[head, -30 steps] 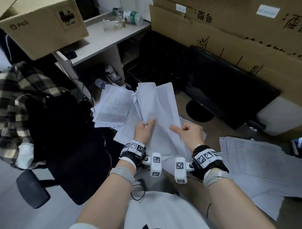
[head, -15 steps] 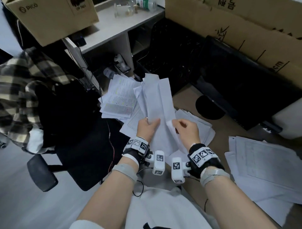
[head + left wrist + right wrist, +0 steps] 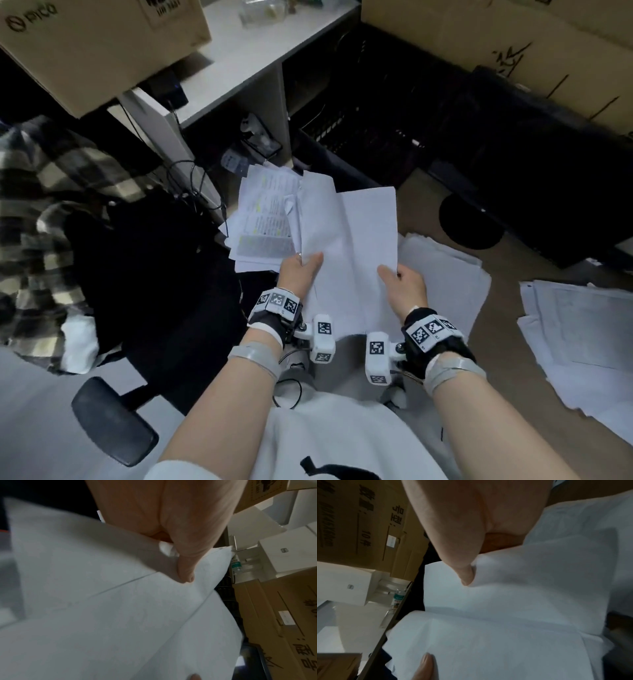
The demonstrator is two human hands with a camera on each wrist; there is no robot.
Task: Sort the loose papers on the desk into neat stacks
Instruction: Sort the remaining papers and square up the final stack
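Observation:
I hold a bundle of white papers (image 3: 346, 246) up in front of me with both hands. My left hand (image 3: 301, 270) pinches the bundle's lower left edge, thumb on top; printed, highlighted sheets (image 3: 263, 219) fan out to the left behind it. My right hand (image 3: 400, 284) pinches one blank sheet (image 3: 370, 222) at its lower right and holds it a little apart from the rest. The left wrist view shows my thumb (image 3: 185, 566) pressed onto the papers (image 3: 102, 601). The right wrist view shows my thumb (image 3: 464, 573) on the sheet (image 3: 513, 595).
On the brown desk (image 3: 424, 192) a loose pile of white paper (image 3: 445, 284) lies under my hands, and a messier spread (image 3: 582, 335) lies at the right. A black monitor (image 3: 534, 164) stands behind, cardboard boxes (image 3: 513, 41) above it. A black chair (image 3: 147, 274) with a plaid shirt is at left.
The right hand has drawn one sheet out to the right of the bundle, so the papers spread wider. Both hands shifted slightly right and the view tilted further down.

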